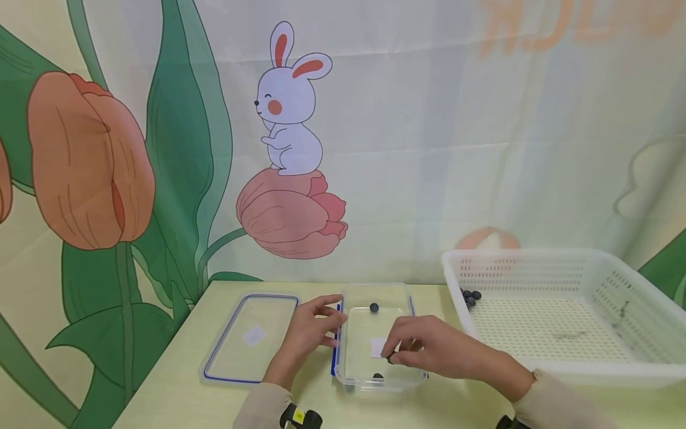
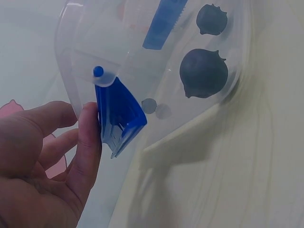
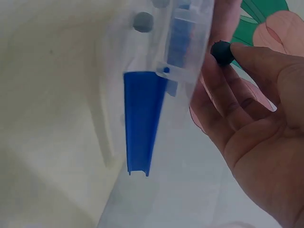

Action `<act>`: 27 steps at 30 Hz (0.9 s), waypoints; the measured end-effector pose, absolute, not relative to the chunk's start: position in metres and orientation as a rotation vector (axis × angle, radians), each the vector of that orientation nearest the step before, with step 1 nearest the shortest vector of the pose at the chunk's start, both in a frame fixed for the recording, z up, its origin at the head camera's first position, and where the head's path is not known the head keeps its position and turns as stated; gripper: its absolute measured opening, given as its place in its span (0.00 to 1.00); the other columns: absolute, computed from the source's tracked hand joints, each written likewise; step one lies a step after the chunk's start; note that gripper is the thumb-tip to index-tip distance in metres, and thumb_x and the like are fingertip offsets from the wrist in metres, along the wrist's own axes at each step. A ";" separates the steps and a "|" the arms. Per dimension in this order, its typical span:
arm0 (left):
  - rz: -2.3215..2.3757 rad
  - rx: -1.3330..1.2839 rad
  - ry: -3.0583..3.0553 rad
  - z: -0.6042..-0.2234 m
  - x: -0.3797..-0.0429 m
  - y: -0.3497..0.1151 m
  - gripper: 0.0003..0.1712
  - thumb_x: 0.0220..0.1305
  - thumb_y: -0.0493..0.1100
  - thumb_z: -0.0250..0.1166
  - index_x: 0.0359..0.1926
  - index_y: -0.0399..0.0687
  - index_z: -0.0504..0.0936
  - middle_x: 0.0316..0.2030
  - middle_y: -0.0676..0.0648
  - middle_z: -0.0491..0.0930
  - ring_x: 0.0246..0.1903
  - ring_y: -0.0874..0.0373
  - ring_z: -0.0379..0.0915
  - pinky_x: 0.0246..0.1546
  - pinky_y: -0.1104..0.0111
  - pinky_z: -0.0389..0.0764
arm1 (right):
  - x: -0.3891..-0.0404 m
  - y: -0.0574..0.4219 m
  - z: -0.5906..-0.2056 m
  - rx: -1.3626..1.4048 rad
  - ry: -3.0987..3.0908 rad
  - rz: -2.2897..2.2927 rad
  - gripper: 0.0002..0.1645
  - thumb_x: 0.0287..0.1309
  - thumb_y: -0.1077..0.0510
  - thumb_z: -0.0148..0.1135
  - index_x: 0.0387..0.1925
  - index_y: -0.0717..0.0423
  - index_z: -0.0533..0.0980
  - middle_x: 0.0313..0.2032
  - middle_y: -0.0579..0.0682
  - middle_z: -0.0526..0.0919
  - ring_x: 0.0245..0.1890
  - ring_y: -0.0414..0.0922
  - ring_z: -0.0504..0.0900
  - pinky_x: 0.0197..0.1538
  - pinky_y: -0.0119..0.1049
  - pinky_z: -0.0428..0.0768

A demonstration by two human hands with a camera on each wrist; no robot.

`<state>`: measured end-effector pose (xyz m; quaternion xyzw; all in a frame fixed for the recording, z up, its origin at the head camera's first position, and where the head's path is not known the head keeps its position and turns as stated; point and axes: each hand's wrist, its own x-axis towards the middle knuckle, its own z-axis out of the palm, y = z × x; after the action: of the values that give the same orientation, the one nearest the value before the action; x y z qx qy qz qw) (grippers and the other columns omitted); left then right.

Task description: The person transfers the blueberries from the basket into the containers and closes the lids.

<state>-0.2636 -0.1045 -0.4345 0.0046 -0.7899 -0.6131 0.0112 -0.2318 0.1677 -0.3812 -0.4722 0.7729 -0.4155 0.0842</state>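
Note:
A clear plastic food container (image 1: 356, 351) with blue side clips stands on the table. My left hand (image 1: 313, 325) holds its left wall by the rim, fingers beside the lowered blue clip (image 2: 118, 114). Over the container, my right hand (image 1: 429, 345) pinches a blueberry (image 3: 222, 52) between thumb and fingertips. Inside, one blueberry (image 1: 374, 308) lies toward the far end and another blueberry (image 1: 377, 378) at the near end. Through the clear wall, the left wrist view shows a large-looking blueberry (image 2: 204, 73) close to the camera.
To the left lies the clear lid (image 1: 225, 351) with a blue seal. A white perforated basket (image 1: 536, 339) stands at the right, several blueberries (image 1: 471, 297) in its far left corner. A printed curtain (image 1: 386, 179) hangs behind the table (image 1: 171, 363).

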 end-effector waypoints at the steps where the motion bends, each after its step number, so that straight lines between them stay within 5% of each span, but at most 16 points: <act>1: -1.911 0.013 -2.464 -0.434 -0.264 -0.104 0.27 0.69 0.39 0.72 0.68 0.48 0.82 0.45 0.43 0.82 0.36 0.53 0.84 0.31 0.64 0.90 | -0.231 0.167 -0.383 -1.411 2.304 -1.221 0.07 0.72 0.63 0.67 0.44 0.49 0.87 0.43 0.44 0.86 0.41 0.38 0.85 0.48 0.37 0.89; 12: -1.913 0.007 -2.457 -0.434 -0.263 -0.104 0.27 0.69 0.38 0.72 0.68 0.46 0.82 0.44 0.43 0.82 0.35 0.53 0.84 0.30 0.64 0.90 | -0.229 0.159 -0.388 -1.546 2.365 -1.042 0.06 0.69 0.66 0.69 0.44 0.56 0.87 0.41 0.44 0.86 0.36 0.36 0.89 0.48 0.31 0.87; 27: -1.925 0.012 -2.458 -0.433 -0.263 -0.105 0.27 0.69 0.39 0.72 0.68 0.47 0.82 0.44 0.43 0.82 0.35 0.53 0.83 0.30 0.64 0.90 | -0.230 0.182 -0.340 -1.574 2.504 -0.925 0.08 0.70 0.63 0.69 0.47 0.48 0.86 0.45 0.38 0.84 0.40 0.33 0.85 0.45 0.33 0.87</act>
<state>-0.2626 -0.1046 -0.4334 0.0039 -0.7872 -0.6166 0.0096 -0.2299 0.1824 -0.3397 -0.5078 0.8078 -0.2985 0.0212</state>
